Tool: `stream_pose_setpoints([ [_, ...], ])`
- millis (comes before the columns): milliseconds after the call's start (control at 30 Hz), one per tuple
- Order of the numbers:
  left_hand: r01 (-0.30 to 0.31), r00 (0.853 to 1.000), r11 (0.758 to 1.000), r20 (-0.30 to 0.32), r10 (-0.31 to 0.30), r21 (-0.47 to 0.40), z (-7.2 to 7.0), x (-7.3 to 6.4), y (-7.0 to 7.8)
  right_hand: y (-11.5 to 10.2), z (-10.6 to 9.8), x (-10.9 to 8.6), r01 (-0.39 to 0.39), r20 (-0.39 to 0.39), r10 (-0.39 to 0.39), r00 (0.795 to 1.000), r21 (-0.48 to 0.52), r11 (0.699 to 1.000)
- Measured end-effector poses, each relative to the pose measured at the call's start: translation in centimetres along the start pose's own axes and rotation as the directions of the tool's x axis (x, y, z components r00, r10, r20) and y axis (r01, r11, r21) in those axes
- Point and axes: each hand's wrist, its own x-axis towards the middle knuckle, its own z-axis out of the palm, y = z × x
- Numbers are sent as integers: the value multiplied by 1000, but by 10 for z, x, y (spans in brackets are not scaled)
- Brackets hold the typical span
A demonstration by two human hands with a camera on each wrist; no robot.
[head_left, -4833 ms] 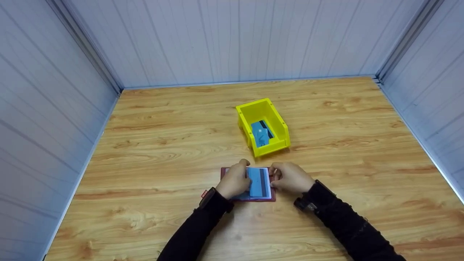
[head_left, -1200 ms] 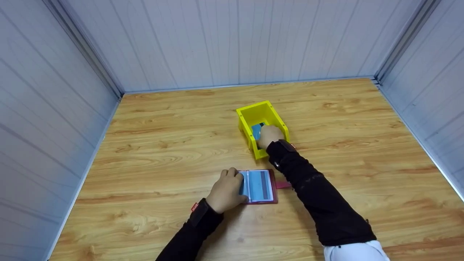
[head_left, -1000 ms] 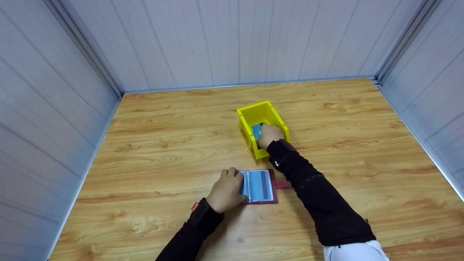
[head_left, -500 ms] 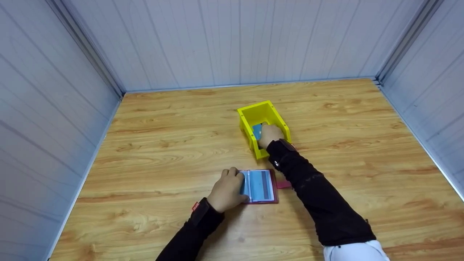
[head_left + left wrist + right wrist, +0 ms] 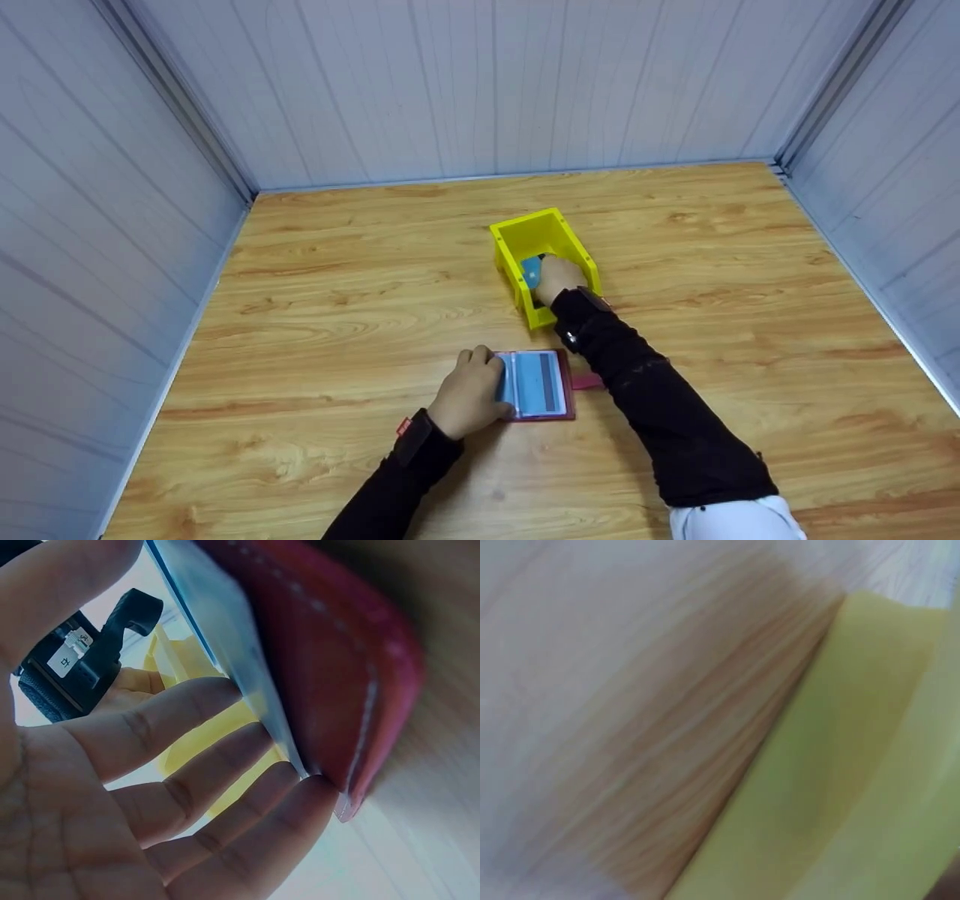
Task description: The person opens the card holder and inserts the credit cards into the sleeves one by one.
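Observation:
A red card holder (image 5: 568, 405) lies spread on the wooden table, a blue card with a dark stripe (image 5: 531, 384) flat in its right-hand clear sleeve. My left hand (image 5: 466, 394) grips the holder's left side, thumb at the near edge. In the left wrist view its fingertips meet the edge of the clear sleeves (image 5: 259, 675), beside the stitched red cover (image 5: 322, 652). Reaching down into a yellow bin (image 5: 517, 281) is my right hand (image 5: 559, 279), next to a blue card (image 5: 532, 271); its fingers are hidden, so I cannot tell what it holds.
A pink strap (image 5: 587, 382) sticks out from the holder's right side, under the right forearm. The bin's yellow wall (image 5: 802, 780) fills much of the right wrist view. Pale panel walls (image 5: 375, 90) enclose the table's back and sides.
Since the oldest frame, my right hand has left the holder and entered the bin, and the striped card now lies flat in its sleeve. Over the last second both hands barely move.

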Motion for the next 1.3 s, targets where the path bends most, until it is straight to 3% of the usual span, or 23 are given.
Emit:
stream_pose_setpoints([
  [133, 4, 1000, 1000, 9, -4, -1, 0, 0, 0, 1, -5, 0, -11, -1, 11, 1000, 9, 1000],
  [267, 14, 1000, 1000, 22, -14, -1, 0, 1, 0, 4, -12, 2, -59, 35, 56, 998, 97, 994],
  [433, 20, 1000, 1000, 24, -20, -2, 0, 1, 0, 10, -20, -1, -85, 50, 74, 996, 256, 963],
  [700, -4, 1000, 1000, -4, 4, 3, 0, 0, 0, 21, -33, -16, -23, 7, 22, 1000, 429, 903],
  [900, -3, 1000, 1000, 3, 3, -4, 0, 0, 0, 30, -36, -30, -23, 28, 8, 1000, 618, 786],
  [1200, 8, 1000, 1000, 14, -8, 12, 0, 1, 1, 45, -25, -60, -2, 38, -53, 998, 832, 555],
  [1300, 4, 1000, 1000, 8, -4, 7, 0, 0, 0, 52, -19, -71, 5, 64, -116, 991, 857, 515],
])
